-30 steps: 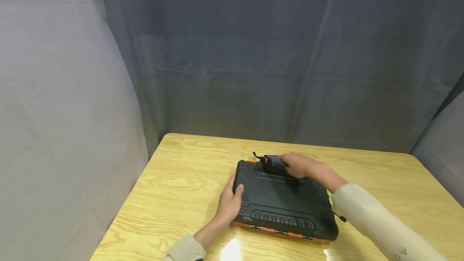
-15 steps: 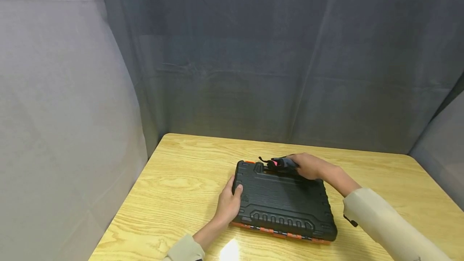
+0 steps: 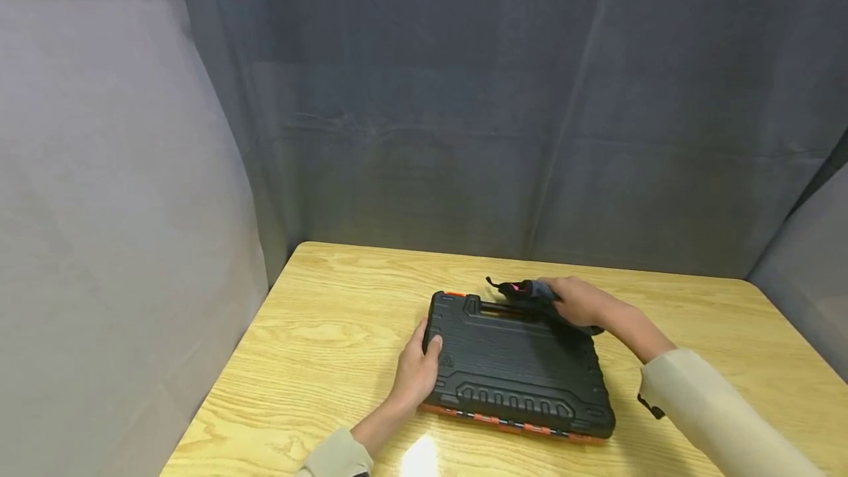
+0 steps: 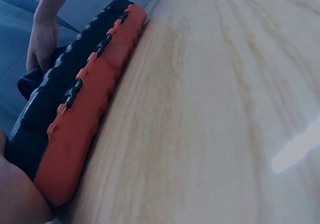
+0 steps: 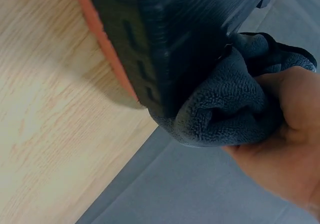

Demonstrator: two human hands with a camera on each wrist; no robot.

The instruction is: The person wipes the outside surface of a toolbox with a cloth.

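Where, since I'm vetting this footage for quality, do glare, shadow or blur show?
Head view: a bright glare patch on the table at the bottom edge; left wrist view: a white glare streak at the right, with a bluish cast; right wrist view: a soft shadow beside the case, whose ridged side looks blurred.

Right sleeve: pale beige, ends behind the grip of the bare right hand; small black piece beside its end, type unclear. Left sleeve: same beige, ends behind the left hand's grip; dark sliver at its edge, mostly cut off.
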